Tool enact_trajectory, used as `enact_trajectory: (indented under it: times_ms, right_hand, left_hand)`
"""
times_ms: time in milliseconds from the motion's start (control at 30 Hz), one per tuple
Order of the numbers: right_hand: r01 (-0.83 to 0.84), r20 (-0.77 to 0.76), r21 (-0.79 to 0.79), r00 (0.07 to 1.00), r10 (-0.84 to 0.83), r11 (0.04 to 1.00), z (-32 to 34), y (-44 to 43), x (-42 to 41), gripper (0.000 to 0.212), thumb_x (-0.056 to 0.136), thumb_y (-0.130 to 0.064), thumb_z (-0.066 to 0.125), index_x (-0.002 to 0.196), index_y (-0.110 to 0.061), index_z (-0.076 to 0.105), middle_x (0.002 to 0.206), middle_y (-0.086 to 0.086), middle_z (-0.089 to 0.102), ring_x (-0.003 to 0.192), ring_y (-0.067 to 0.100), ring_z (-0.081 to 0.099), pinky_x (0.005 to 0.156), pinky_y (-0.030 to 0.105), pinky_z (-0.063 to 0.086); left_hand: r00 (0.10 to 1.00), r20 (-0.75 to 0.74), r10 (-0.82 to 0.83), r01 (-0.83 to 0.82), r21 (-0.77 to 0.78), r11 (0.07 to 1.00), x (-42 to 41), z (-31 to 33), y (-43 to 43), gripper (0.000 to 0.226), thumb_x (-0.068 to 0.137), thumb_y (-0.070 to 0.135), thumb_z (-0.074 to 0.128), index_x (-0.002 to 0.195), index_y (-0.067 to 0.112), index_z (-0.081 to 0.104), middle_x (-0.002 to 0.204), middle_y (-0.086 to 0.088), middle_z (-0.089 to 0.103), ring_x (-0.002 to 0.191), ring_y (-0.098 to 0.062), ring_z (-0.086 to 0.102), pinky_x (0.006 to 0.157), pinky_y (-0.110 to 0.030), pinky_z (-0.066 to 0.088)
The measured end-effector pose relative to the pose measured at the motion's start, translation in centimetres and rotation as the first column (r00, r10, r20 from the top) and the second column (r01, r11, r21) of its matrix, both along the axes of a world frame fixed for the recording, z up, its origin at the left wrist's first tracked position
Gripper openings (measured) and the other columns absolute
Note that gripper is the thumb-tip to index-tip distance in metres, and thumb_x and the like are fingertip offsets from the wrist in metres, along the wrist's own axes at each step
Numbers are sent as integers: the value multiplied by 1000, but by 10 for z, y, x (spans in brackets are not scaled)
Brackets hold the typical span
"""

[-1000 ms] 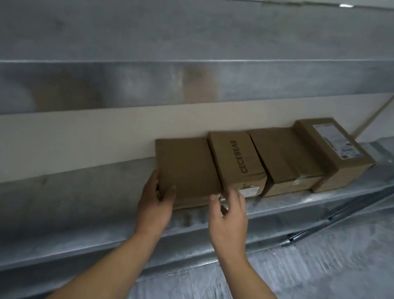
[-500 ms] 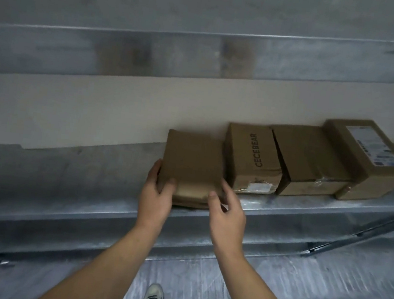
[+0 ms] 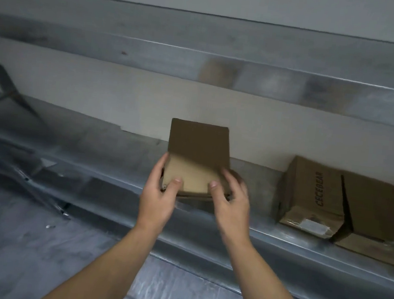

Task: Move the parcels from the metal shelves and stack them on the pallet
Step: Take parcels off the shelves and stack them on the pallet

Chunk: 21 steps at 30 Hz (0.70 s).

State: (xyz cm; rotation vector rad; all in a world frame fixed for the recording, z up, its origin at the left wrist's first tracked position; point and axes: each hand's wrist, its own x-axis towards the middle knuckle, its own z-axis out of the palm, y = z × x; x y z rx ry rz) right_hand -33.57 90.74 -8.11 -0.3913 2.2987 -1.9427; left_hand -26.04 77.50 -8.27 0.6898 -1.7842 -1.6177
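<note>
The left hand (image 3: 157, 199) and right hand (image 3: 231, 203) grip a brown parcel (image 3: 198, 147) at the metal shelf (image 3: 116, 154). The CECEBEAR box (image 3: 315, 188) sits to the right, apart.

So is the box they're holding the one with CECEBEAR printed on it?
No, the held box is plain on the faces in view; the CECEBEAR box sits on the shelf, apart to its right.
</note>
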Motion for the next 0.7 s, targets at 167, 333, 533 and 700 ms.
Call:
enact_trajectory:
  times_ms: [167, 333, 533, 700]
  right_hand:
    - [-234, 14, -4, 972, 234, 972, 13, -47, 26, 47, 95, -29, 67, 139, -42, 55, 157, -5, 40, 143, 0, 31, 110, 19, 27]
    - [-393, -15, -15, 920, 392, 920, 26, -103, 69, 48, 96, -27, 67, 141, -38, 55, 155, -13, 43, 144, -7, 25, 119, 24, 23]
    - [-503, -42, 7, 863, 503, 864, 42, -173, 133, 50, 96, -26, 67, 143, -37, 53, 157, -9, 39, 139, -7, 28, 121, 28, 26]
    - [-574, -91, 23, 814, 573, 819, 52, -235, 187, 50, 96, -25, 66, 144, -32, 53, 154, -10, 42, 133, -10, 33, 113, 17, 28]
  left_hand:
    - [992, -16, 122, -123, -52, 991, 45, 11, -36, 54, 99, 12, 62, 142, 42, 48, 141, 31, 48, 135, 5, 45, 111, -26, 40]
    - [963, -46, 266, -268, -64, 961, 104, 18, -80, 54, 99, 13, 62, 144, 38, 47, 147, 20, 49, 135, 3, 45, 108, -20, 41]
    - [914, -95, 395, -401, -57, 914, 178, 28, -138, 55, 98, 9, 62, 143, 37, 48, 144, 19, 51, 132, 6, 47, 108, -19, 42]
    - [884, -125, 451, -457, -23, 889, 241, 31, -187, 56, 98, 11, 63, 145, 36, 47, 144, 19, 50, 132, 4, 48, 107, -22, 44]
